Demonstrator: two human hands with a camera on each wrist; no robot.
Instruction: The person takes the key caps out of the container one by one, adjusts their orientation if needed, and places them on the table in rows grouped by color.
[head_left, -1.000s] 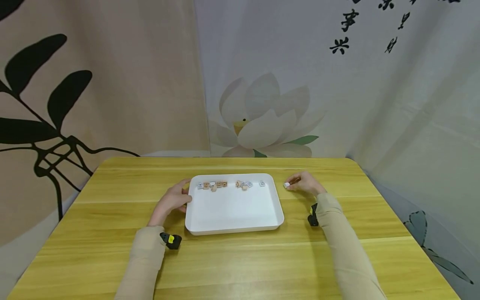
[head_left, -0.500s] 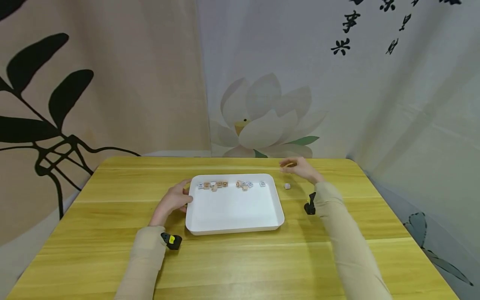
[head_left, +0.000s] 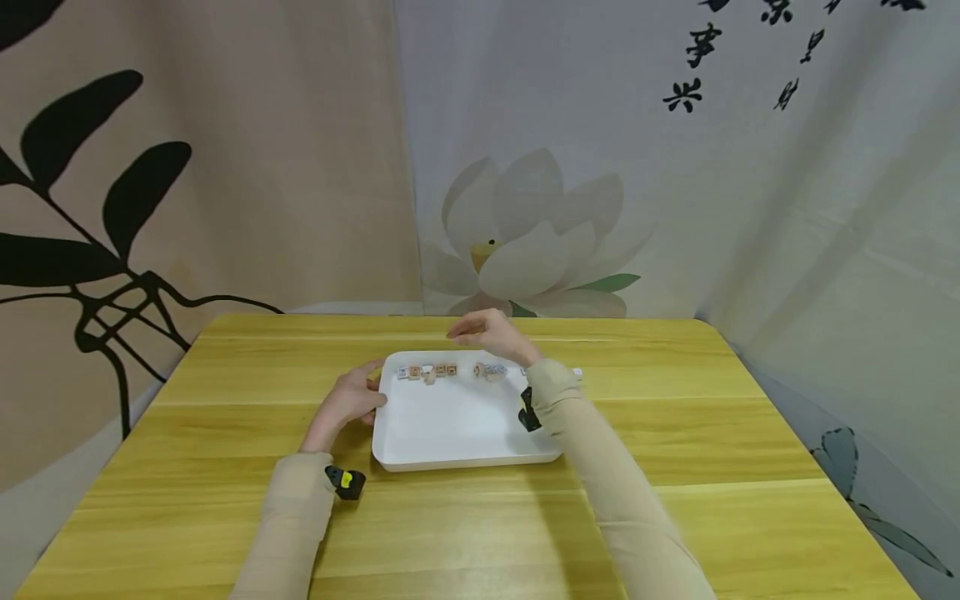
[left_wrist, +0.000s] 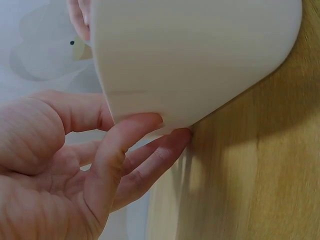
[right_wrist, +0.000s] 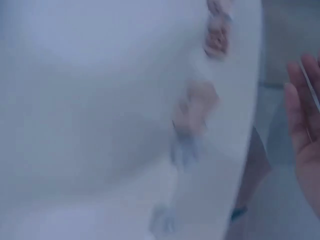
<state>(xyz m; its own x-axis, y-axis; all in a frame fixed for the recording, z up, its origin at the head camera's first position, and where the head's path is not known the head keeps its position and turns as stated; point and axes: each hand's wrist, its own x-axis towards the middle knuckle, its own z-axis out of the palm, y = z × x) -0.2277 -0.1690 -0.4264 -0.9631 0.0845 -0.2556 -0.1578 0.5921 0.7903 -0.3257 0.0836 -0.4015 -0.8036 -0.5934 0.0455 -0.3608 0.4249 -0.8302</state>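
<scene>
At its left edge, a shallow white tray (head_left: 465, 425) is gripped by my left hand (head_left: 351, 398); in the left wrist view its fingers (left_wrist: 140, 122) touch the tray's outer wall. My right hand (head_left: 491, 332) is held above the tray's far side, fingers loosely extended and nothing visible in them. Along the far inside of the tray lies a row of small brown and whitish cubes (head_left: 433, 372), several with square markings. A second cluster of cubes (head_left: 489, 371) lies to their right, blurred in the right wrist view. My right forearm covers part of the tray's right side.
Just off the tray's right edge, a small white cube (head_left: 577, 374) lies on the wooden table (head_left: 420, 533), partly behind the right sleeve. Behind the table's far edge hangs a printed curtain (head_left: 322, 167).
My right hand has let go of the white cube on the table right of the tray, risen and swung left over the tray's far side. My left hand stays on the tray.
</scene>
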